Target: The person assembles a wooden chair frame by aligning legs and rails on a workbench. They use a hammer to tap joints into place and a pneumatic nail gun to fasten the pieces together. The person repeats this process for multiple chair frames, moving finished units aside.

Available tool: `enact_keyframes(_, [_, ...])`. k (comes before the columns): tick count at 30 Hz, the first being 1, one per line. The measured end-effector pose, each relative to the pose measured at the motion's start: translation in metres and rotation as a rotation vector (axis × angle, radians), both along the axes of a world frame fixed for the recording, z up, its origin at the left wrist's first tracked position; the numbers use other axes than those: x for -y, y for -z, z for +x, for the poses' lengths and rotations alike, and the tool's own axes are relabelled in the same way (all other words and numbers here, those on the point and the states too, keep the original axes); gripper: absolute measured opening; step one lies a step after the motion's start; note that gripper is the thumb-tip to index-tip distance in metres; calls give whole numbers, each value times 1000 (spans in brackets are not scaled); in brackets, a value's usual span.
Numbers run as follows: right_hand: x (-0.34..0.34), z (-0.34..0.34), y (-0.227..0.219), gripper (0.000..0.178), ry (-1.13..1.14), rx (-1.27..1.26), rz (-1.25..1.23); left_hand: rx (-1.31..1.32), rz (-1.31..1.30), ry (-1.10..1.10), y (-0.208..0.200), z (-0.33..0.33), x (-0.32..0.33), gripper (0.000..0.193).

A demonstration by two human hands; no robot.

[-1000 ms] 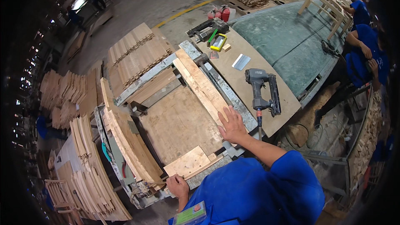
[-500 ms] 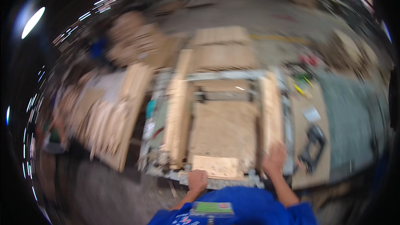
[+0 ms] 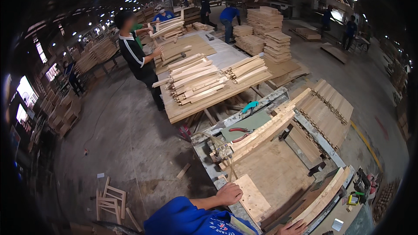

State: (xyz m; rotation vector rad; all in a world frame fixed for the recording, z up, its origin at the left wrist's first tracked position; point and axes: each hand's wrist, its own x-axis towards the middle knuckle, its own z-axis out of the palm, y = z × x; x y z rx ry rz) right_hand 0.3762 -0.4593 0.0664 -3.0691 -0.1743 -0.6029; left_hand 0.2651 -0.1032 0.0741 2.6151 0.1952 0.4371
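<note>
My left hand (image 3: 229,193) is closed, its fingers curled down at the edge of a small pale wooden board (image 3: 252,198); whether it grips anything is hidden. My right hand (image 3: 292,227) lies with fingers apart across the near end of a curved wooden rail (image 3: 320,200). Between this rail and a stack of long wooden rails (image 3: 261,135) lies a flat wooden panel (image 3: 278,165), inside a metal frame (image 3: 335,156). Just beyond my left hand sits a valve block with hoses (image 3: 224,151). Red-handled pliers (image 3: 238,129) and a teal-handled tool (image 3: 250,106) rest farther along the frame.
A co-worker (image 3: 137,56) in a dark shirt handles wood at a table (image 3: 183,112) piled with slats. Slatted panels (image 3: 326,109) adjoin the frame's far end. Small wooden frames (image 3: 111,202) stand on the floor at left. A tape measure (image 3: 353,199) lies at right.
My view has swung to the left, bringing the co-worker and slat table into sight. My left hand stays by the small board; my right hand remains on the right-hand rail.
</note>
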Motion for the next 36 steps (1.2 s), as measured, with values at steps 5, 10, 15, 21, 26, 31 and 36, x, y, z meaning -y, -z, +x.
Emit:
enact_keyframes(5, [1, -3, 4, 56, 34, -5, -9, 23, 20, 6, 0, 2, -1, 16])
enact_keyframes(10, [2, -5, 0, 57, 46, -61, -11, 41, 8, 0, -1, 2, -2, 15])
enact_keyframes(15, [4, -1, 7, 58, 27, 31, -70, 32, 17, 1, -4, 4, -1, 16])
enact_keyframes(21, [2, -2, 6, 58, 12, 56, -56, 45, 14, -2, -1, 3, -1, 12])
enact_keyframes(26, [0, 0, 4, 58, 15, 66, -32, 6, -1, -5, 1, 3, -1, 16])
enact_keyframes(31, [1, -1, 3, 57, 16, 42, -16, 5, 6, 0, 2, 5, -1, 14])
enact_keyframes(36, [3, -4, -2, 58, 11, -2, 24, 6, 20, 2, 3, 4, 0, 15])
